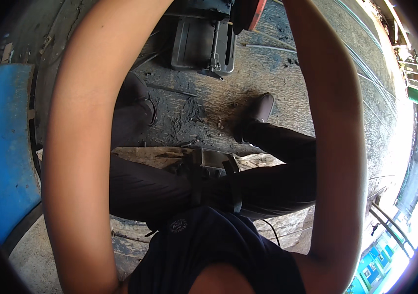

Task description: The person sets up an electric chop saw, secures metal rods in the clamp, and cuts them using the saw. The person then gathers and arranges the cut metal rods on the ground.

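Both my forearms stretch up past the top edge of the head view, so neither hand shows. What they hold or touch is hidden. Between them, at the top, is a dark machine with a flat grey metal base [188,46] and a threaded rod clamp [215,46] lying along it. A red-rimmed dark round part [249,15] sits at the machine's right side, cut off by the frame's edge. My right arm [336,122] passes to the right of it, my left arm [84,122] to the left.
My shoes [260,107] rest on a worn, dirty wooden surface [209,93] with dark debris [184,115]. Long thin metal rods [272,47] lie right of the machine. A blue panel [8,142] stands at the far left. Railings [390,228] and bright daylight are at the right.
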`<state>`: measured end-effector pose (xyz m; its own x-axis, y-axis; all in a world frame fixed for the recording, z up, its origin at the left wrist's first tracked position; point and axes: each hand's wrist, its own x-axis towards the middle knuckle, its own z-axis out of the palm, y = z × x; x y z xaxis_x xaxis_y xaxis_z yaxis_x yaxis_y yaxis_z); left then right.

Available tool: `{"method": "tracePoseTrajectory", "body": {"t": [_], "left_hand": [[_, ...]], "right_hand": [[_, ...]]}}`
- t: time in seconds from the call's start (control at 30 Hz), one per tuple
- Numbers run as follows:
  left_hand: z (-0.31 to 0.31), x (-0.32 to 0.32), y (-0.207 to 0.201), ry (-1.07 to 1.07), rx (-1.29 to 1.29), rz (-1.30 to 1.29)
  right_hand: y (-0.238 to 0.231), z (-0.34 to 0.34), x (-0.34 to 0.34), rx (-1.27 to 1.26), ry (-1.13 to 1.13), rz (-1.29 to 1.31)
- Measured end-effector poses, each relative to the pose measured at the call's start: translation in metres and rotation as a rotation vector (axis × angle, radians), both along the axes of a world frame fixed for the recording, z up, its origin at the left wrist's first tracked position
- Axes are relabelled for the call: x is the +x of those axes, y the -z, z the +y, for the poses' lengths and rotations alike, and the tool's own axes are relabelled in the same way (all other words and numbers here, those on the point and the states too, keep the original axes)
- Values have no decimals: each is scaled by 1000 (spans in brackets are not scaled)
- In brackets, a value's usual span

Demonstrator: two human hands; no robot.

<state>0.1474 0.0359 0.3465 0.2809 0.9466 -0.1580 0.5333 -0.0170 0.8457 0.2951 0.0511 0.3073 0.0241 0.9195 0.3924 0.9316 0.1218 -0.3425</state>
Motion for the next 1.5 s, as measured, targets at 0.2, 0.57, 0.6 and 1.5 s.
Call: {"method": "tracePoseTrajectory", "body": {"t": [0.2,0.57,0.6,1.5], "left_hand": [[6,4,7,69,-63,-16],[-38,1,15,-67,-90,-69],[-46,2,14,-87,-44,-33],[-117,-14,62,-239,-32,-177]], "right_hand": [[-14,-23,-6,-29,68,-16],[-8,-63,-19,-62,176,325],[-5,-65,-20,-21,190,373],[36,-120,-37,102,153,410]]}}
